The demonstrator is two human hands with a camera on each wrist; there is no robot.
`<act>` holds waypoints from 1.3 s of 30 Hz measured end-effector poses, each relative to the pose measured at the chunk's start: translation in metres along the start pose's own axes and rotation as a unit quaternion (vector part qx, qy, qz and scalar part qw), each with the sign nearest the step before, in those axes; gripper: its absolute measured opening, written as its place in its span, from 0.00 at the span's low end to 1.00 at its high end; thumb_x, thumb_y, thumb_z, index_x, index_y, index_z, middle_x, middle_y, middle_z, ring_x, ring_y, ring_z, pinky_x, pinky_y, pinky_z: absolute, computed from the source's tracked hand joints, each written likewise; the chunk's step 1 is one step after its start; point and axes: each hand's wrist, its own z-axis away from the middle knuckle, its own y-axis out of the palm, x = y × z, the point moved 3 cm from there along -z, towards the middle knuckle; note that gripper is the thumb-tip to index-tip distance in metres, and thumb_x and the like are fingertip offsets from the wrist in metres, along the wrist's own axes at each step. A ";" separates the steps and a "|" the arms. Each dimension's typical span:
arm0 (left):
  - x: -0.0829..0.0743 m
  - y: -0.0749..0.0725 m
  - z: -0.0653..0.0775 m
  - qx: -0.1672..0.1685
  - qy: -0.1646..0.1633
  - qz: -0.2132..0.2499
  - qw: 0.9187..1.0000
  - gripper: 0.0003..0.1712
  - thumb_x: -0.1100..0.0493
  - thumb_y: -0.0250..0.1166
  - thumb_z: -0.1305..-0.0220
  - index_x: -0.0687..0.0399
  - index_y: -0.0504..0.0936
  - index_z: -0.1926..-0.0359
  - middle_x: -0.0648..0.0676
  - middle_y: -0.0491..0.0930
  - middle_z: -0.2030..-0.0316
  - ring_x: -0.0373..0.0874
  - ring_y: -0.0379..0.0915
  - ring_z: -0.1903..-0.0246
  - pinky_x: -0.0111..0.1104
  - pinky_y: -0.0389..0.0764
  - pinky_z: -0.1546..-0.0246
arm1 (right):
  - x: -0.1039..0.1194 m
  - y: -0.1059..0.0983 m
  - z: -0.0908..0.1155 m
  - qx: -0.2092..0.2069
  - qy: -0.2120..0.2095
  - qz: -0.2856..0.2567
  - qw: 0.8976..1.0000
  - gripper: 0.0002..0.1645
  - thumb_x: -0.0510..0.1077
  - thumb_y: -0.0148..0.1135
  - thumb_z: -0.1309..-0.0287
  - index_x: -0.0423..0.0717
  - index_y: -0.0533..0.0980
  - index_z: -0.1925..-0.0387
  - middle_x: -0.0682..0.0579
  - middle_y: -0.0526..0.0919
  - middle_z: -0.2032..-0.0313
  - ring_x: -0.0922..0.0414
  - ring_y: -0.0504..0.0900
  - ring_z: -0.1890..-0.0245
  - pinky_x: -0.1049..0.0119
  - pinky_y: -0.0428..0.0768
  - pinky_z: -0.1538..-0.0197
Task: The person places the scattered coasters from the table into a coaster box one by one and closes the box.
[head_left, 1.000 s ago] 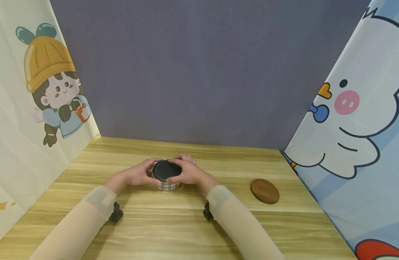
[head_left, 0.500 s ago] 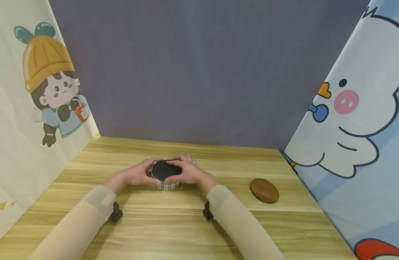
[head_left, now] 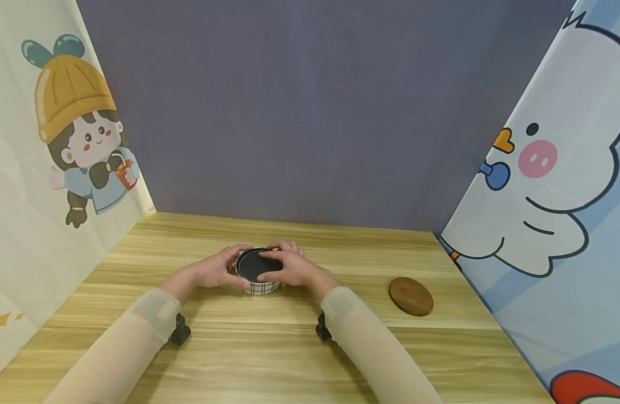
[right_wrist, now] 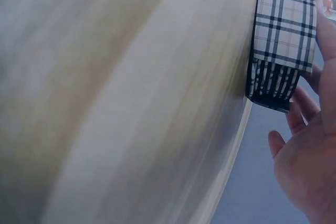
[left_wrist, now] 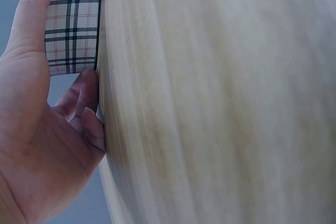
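Note:
A round coaster holder (head_left: pixel 261 289) with a plaid side and a black top stands on the wooden table (head_left: pixel 259 359). My left hand (head_left: pixel 216 269) grips it from the left, its thumb along the near side. From the right, my right hand (head_left: pixel 297 266) holds it, with thumb and forefinger over the edge of the black top. In the right wrist view, a gap in the plaid side (right_wrist: pixel 283 22) shows a stack of striped edges (right_wrist: pixel 270 80). Part of the far side is hidden by my fingers.
A brown round disc (head_left: pixel 411 296) lies flat on the table to the right. A grey panel (head_left: pixel 299 112) stands behind the table. Printed curtains hang at the left (head_left: pixel 17 185) and right (head_left: pixel 562 224).

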 end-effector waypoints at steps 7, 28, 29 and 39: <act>-0.001 0.001 0.000 -0.002 -0.002 0.003 1.000 0.60 0.53 0.79 0.30 0.54 0.48 0.12 0.75 0.52 0.23 0.58 0.81 0.38 0.42 0.84 0.41 | 0.001 -0.001 0.000 0.002 0.002 0.008 1.000 0.44 0.71 0.70 0.31 0.65 0.72 0.20 0.53 0.67 0.20 0.49 0.61 0.23 0.46 0.62 0.24; -0.002 0.000 0.000 -0.017 0.023 -0.010 1.000 0.62 0.54 0.83 0.35 0.60 0.51 0.14 0.77 0.67 0.28 0.55 0.83 0.42 0.38 0.83 0.42 | -0.031 -0.031 0.070 0.019 0.007 -0.059 0.998 0.42 0.59 0.65 0.21 0.48 0.66 0.17 0.45 0.78 0.29 0.53 0.85 0.45 0.52 0.84 0.39; -0.002 0.000 0.000 -0.018 0.023 -0.012 0.999 0.62 0.54 0.83 0.35 0.61 0.51 0.14 0.77 0.68 0.28 0.55 0.83 0.42 0.38 0.83 0.42 | -0.034 -0.033 0.075 0.022 0.008 -0.059 0.998 0.42 0.59 0.65 0.21 0.47 0.66 0.17 0.45 0.79 0.30 0.53 0.85 0.46 0.52 0.84 0.39; -0.001 0.000 0.000 -0.023 0.015 -0.019 0.999 0.62 0.55 0.82 0.34 0.59 0.51 0.13 0.76 0.67 0.27 0.57 0.82 0.41 0.41 0.82 0.40 | -0.065 -0.052 0.135 0.028 0.039 -0.073 0.996 0.42 0.62 0.65 0.21 0.50 0.66 0.17 0.46 0.79 0.31 0.58 0.82 0.46 0.56 0.84 0.45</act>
